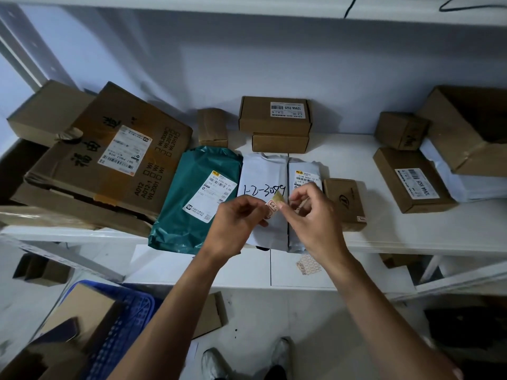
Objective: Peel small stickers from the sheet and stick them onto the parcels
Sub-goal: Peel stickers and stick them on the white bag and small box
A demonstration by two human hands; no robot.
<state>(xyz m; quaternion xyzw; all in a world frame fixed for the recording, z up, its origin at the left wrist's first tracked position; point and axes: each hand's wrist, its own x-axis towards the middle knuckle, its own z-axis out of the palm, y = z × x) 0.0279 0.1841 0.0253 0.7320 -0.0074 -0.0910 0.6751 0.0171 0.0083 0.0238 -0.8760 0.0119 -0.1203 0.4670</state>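
My left hand (238, 218) pinches a small piece of sticker sheet (271, 208) with red-printed stickers on it. My right hand (310, 212) grips its upper corner (279, 199), which is bent up between thumb and forefinger. Both hands hover over a white mailer bag (263, 176) with "1-2-3089" handwritten on it. A teal mailer bag (189, 193) lies to its left, a second white bag (304, 171) to its right, then a small brown box (346, 201).
Large taped cartons (109, 160) fill the shelf's left. Small brown boxes (275, 116) stand at the back, more boxes (411, 179) at the right. A used sticker sheet (308, 265) lies on the lower shelf. A blue crate (129, 325) sits on the floor.
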